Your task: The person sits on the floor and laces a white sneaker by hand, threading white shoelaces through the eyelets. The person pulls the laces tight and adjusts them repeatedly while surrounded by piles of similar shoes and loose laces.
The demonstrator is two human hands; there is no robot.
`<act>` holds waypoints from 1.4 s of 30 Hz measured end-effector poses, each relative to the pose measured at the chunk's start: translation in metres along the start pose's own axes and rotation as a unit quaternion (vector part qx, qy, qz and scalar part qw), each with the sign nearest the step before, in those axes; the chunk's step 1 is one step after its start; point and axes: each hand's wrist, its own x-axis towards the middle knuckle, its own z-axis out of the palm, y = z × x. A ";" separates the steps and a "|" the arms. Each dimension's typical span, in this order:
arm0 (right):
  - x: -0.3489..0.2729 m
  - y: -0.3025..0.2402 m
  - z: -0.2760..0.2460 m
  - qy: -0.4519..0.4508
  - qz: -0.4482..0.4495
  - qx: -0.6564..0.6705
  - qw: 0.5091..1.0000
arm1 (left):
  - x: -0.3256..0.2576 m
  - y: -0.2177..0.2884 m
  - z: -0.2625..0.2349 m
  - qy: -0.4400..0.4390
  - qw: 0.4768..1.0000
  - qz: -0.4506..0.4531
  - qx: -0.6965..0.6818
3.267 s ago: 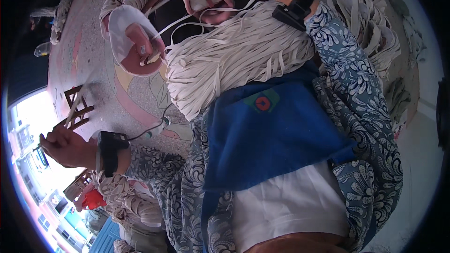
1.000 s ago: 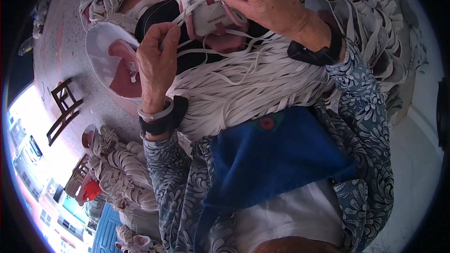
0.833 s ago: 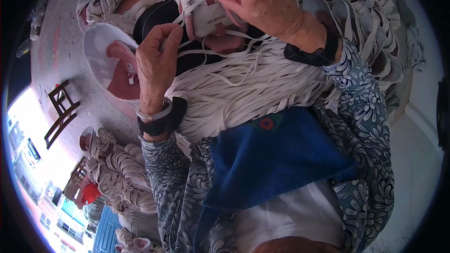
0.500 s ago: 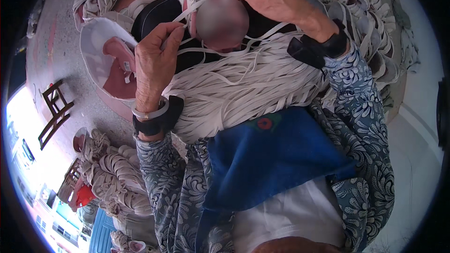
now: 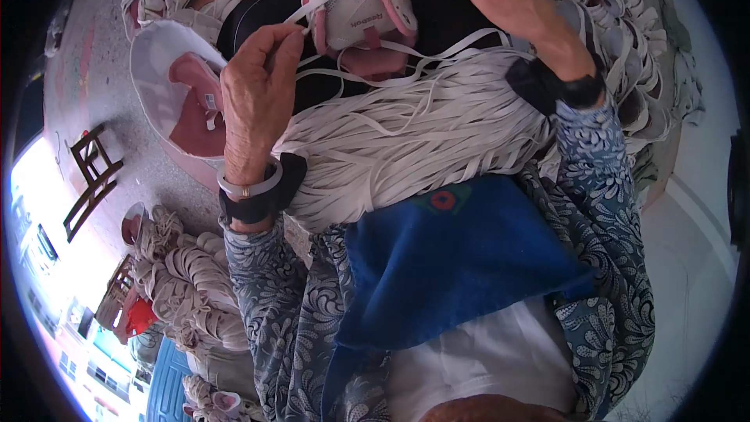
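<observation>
In front of me at the top is a white and pink shoe upper (image 5: 355,22) with white lacing across it, its tongue toward me. My left hand (image 5: 262,90) is closed in a pinch on a white shoelace (image 5: 316,9) at the upper's left edge. To the right of the upper, my right hand (image 5: 500,4) is closed on a stretch of lace drawn out from the lacing; its fingertips are partly cut off by the top edge. Loose lace ends (image 5: 445,56) curl below the upper. A thick bundle of white laces (image 5: 406,141) lies across my lap.
A white and pink unlaced upper (image 5: 160,78) lies left of my left hand. Laced uppers are heaped at the right (image 5: 625,47) and lower left (image 5: 191,273). A small wooden chair (image 5: 94,180) stands on the floor at the left. A blue cloth (image 5: 453,266) covers my lap.
My right hand has moved right and slightly up, away from the upper, with a lace stretched behind it. My left hand has stayed nearly in place, pinching at the left edge.
</observation>
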 end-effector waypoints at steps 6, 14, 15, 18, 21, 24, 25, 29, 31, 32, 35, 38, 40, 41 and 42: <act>-0.028 0.002 0.007 -0.043 0.014 -0.123 0.991 | 0.005 0.000 -0.001 -0.012 1.000 0.004 0.009; -0.014 0.005 0.005 -0.010 -0.275 -0.343 0.898 | 0.016 0.002 -0.002 0.023 0.999 0.026 0.028; -0.013 0.004 0.004 -0.014 -0.289 -0.362 0.886 | 0.016 0.000 -0.003 0.016 1.000 0.021 0.009; -0.015 0.018 0.009 0.021 -0.193 -0.236 0.952 | 0.015 -0.007 -0.006 -0.008 0.999 0.002 -0.041; -0.013 0.014 0.013 0.061 -0.134 -0.186 0.972 | 0.015 -0.010 -0.006 -0.026 0.998 -0.024 -0.056; -0.003 -0.009 0.015 0.071 -0.089 -0.113 0.987 | 0.019 -0.004 -0.004 -0.012 0.999 -0.021 -0.028; 0.001 -0.004 0.017 0.080 -0.098 -0.121 0.985 | 0.020 -0.002 -0.003 -0.004 1.000 -0.003 -0.014; 0.001 0.002 0.013 0.069 -0.086 -0.131 0.985 | 0.025 -0.001 0.000 -0.001 0.999 0.036 -0.014; -0.005 0.003 0.010 0.054 -0.103 -0.137 0.984 | 0.027 0.000 -0.002 -0.020 0.997 0.073 0.016; -0.007 0.011 0.012 0.052 -0.135 -0.147 0.979 | 0.028 0.001 -0.004 -0.029 0.995 0.091 0.031; -0.008 0.018 0.014 0.068 -0.194 -0.171 0.964 | 0.033 0.009 -0.008 -0.029 0.967 0.177 0.180; -0.004 0.015 0.020 0.115 -0.197 -0.158 0.961 | 0.038 0.014 -0.007 -0.029 0.964 0.195 0.176; -0.001 0.021 0.026 0.137 -0.211 -0.137 0.958 | 0.038 0.020 -0.007 -0.076 0.996 0.014 0.053; -0.002 0.021 0.026 0.131 -0.209 -0.136 0.959 | 0.037 0.022 -0.006 -0.097 0.992 -0.078 -0.010; -0.003 0.020 0.025 0.124 -0.207 -0.135 0.961 | 0.036 0.018 -0.006 -0.090 0.994 -0.062 -0.026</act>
